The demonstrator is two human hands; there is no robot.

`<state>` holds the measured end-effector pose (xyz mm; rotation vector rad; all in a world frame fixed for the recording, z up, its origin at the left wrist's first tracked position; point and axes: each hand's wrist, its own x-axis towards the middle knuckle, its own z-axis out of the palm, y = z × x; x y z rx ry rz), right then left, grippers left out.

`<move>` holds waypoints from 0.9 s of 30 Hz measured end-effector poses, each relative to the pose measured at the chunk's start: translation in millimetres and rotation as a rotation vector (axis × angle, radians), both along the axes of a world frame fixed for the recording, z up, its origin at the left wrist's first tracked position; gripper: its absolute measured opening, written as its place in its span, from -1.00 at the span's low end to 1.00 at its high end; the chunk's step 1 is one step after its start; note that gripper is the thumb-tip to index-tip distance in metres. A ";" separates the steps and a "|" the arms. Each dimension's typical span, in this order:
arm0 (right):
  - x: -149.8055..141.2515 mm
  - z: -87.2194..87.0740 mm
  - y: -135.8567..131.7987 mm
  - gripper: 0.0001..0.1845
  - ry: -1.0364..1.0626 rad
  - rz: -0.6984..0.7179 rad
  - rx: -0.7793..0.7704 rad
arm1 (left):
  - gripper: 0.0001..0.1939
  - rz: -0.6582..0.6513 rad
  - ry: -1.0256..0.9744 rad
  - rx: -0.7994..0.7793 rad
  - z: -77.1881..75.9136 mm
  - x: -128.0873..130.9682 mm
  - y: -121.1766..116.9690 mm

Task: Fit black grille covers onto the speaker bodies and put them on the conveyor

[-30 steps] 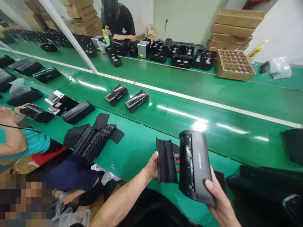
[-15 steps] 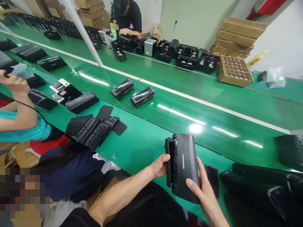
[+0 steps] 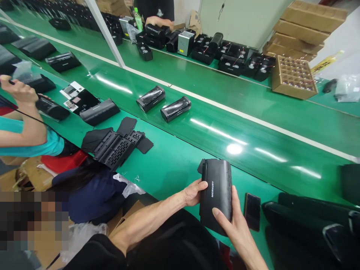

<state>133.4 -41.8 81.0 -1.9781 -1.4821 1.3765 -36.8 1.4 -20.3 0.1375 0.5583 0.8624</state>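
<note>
A black plastic speaker housing (image 3: 218, 195) lettered MERKURY is held between my two hands above the green bench, rounded side to the right. My left hand (image 3: 195, 192) grips its left edge, thumb on the front. From the right, my right hand (image 3: 234, 219) clasps it with the thumb across the front and fingers behind. A thin dark flap (image 3: 200, 166) sticks out at the upper left; most of what lies behind is hidden. Further left on the bench is a pile of black slotted panels (image 3: 119, 148) with flat dark sheets.
A phone (image 3: 252, 211) lies right of my hands, beside large black casings (image 3: 300, 225). Two wrapped housings (image 3: 176, 108) rest on the green belt (image 3: 213, 131). A co-worker's hand (image 3: 21, 92) works at left. Across the belt stand speaker parts and a divided carton (image 3: 294, 88).
The black panel in my left hand has come against the housing's left side, closing the gap. The housing has turned slightly, and the view has shifted a little.
</note>
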 end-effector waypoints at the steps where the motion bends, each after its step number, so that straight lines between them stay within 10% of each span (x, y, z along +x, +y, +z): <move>1: 0.8 -2.3 -1.4 0.16 -0.014 0.011 -0.008 | -0.18 -0.004 -0.003 0.001 0.0 0.6 -0.1; 11: 30.3 -2.4 28.0 0.24 0.103 0.109 -0.146 | -0.17 -0.045 -0.039 -0.017 9.5 3.8 10.3; 19: -16.4 -24.1 -14.1 0.20 -0.075 -0.273 0.426 | -0.15 0.320 0.158 -0.103 24.4 18.6 7.3; 27: 35.8 -22.7 -25.3 -0.09 0.181 -0.322 0.118 | 0.04 -0.030 0.528 0.098 32.9 -60.6 30.9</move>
